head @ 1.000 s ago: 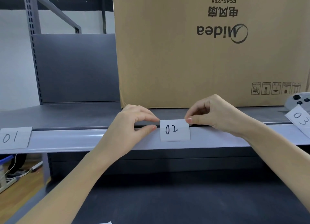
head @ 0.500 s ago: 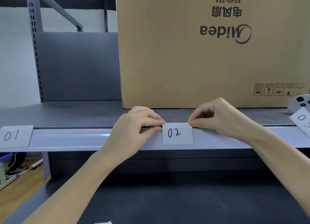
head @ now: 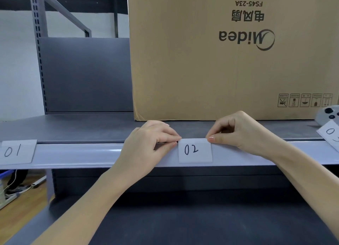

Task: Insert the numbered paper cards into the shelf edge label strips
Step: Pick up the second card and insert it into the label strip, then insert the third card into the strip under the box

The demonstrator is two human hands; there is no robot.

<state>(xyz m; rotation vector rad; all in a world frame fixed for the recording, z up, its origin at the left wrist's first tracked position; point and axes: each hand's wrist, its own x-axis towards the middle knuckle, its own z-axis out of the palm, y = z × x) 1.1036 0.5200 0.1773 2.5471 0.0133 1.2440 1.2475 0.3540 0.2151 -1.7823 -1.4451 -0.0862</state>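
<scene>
Your card 02 (head: 195,150) sits in the label strip (head: 82,155) along the shelf (head: 73,127) front, your left hand (head: 146,143) at its upper left corner, your right hand (head: 238,132) at its upper right. Card 01 (head: 17,151) lies far left, card 03 (head: 330,132) far right. The box (head: 220,61) stands on the shelf behind.

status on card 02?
Left hand and right hand pinching top corners of card 02. Card sits square on the label strip, fully seated unclear. Nothing in the way.
</scene>
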